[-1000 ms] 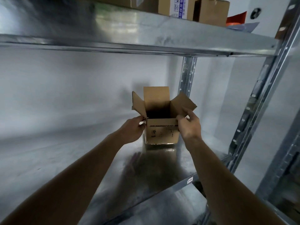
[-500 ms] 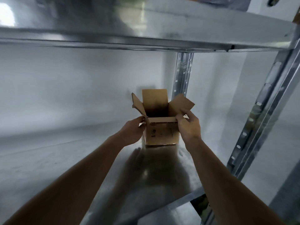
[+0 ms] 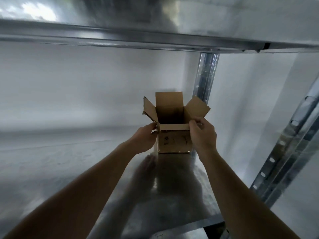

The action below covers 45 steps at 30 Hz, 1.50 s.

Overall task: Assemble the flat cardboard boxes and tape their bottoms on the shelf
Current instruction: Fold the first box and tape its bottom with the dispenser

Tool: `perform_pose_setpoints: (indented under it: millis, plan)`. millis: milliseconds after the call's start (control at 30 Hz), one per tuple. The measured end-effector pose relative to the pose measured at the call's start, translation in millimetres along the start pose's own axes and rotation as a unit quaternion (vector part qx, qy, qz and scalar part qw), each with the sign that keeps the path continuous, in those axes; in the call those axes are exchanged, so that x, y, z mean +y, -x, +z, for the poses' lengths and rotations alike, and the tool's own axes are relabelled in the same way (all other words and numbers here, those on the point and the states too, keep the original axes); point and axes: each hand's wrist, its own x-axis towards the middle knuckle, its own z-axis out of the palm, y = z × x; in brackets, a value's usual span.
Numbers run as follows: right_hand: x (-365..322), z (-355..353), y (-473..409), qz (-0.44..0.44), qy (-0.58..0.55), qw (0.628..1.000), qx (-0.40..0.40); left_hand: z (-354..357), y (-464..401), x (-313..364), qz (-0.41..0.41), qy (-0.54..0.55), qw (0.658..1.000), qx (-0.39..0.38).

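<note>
A small brown cardboard box [image 3: 174,141] stands upright on the metal shelf [image 3: 86,169], far in near the back wall. Its top flaps stand open; the near flap is folded down over the front face. My left hand [image 3: 145,139] pinches the box's upper left front corner at the left flap. On the other side, my right hand [image 3: 203,135] has curled fingers pinching the upper right front corner by the right flap. The inside of the box is dark and its bottom is hidden.
The shelf above [image 3: 155,37] hangs low over the box. A perforated metal upright [image 3: 206,76] stands just behind the box on the right, and another upright [image 3: 291,152] runs along the front right. The shelf's front edge [image 3: 198,226] lies below my forearms.
The view has tipped downward, so the items on the upper shelf are out of sight. My right fingers curled in at the box's right corner. The box stays in place.
</note>
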Motion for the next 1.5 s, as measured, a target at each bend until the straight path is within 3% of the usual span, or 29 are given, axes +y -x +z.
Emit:
perform_pose_setpoints:
  millis: [267,433,667,1000,1133,1300,1500]
  plan:
    - [0,4,-6,0.008,-0.023,0.999,-0.028,-6,2,-6,-0.013,0.007,1.0,0.009]
    - [3,3,-14,0.046,-0.045,0.998,-0.011,-4,0,4,-0.003,0.005,1.0,-0.019]
    - [0,3,-8,0.029,-0.059,0.998,0.019,-7,2,6,0.009,-0.05,0.998,-0.041]
    - [-22,1,0,-0.026,0.052,0.996,0.061,-39,20,18,0.013,-0.16,0.986,-0.051]
    - [-23,-6,8,-0.136,0.167,0.972,0.09,-53,33,25,0.017,-0.195,0.98,-0.048]
    - [-47,-15,22,-0.236,0.291,0.927,0.023,-71,55,35,0.02,-0.217,0.975,-0.036]
    - [-77,-16,51,-0.267,0.36,0.89,-0.091,-91,85,36,0.015,-0.258,0.966,-0.003]
